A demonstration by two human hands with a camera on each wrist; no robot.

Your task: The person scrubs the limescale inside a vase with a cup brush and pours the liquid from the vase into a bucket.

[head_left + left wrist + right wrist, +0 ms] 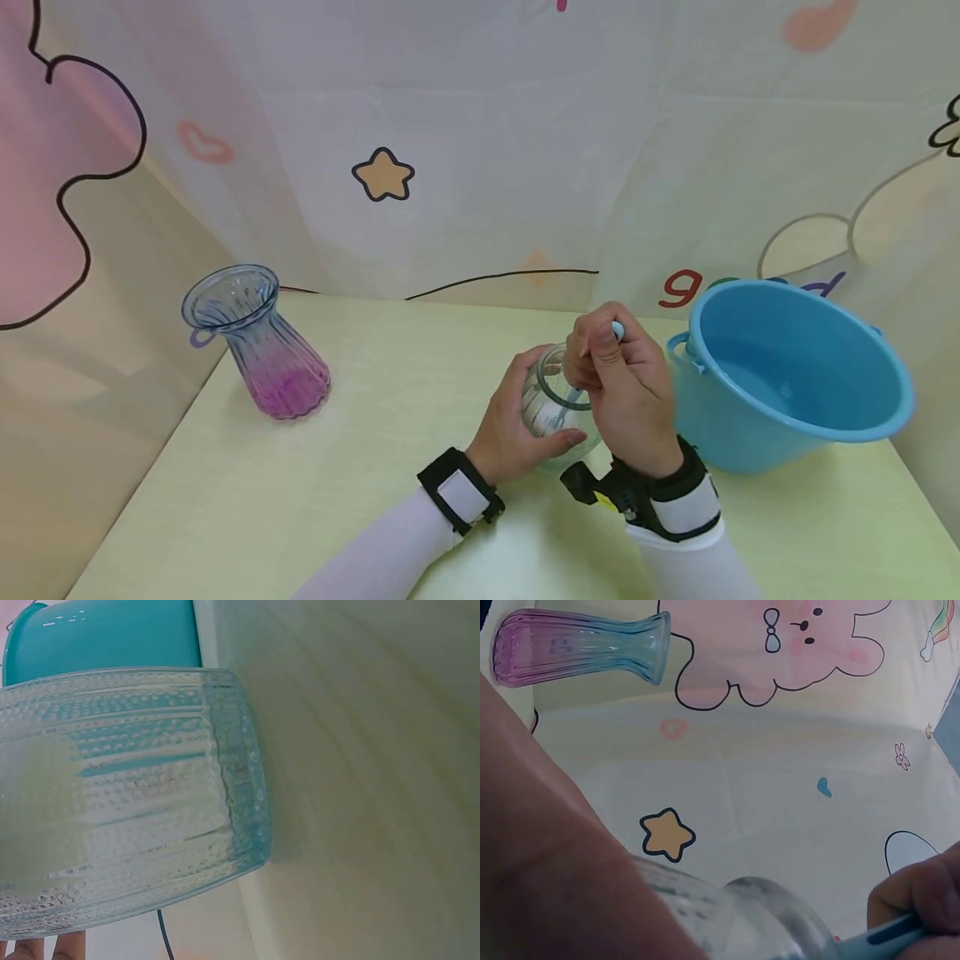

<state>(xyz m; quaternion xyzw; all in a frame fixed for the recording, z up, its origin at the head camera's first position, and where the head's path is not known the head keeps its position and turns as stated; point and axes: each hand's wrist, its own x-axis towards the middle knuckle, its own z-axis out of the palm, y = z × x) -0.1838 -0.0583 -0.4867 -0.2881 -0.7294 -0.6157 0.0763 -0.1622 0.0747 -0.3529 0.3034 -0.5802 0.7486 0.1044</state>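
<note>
My left hand (506,437) holds a clear glass jar (542,410) around its side, the thumb across the front. The jar tilts a little, its round rim facing up towards my right hand. In the left wrist view the jar (135,802) shows dimpled, ribbed glass and a thick base. My right hand (630,392) grips a light-blue handle (618,330) in its curled fingers over the jar's mouth. The tool's shaft runs down inside the glass; its lower end is too blurred to tell its kind. The handle (881,939) also appears in the right wrist view.
A ribbed glass vase (281,367), blue at the top and pink below, stands on the table (360,500) at the left. A blue bucket (738,417) is close by my right hand. Behind the table hangs a printed cloth (480,192).
</note>
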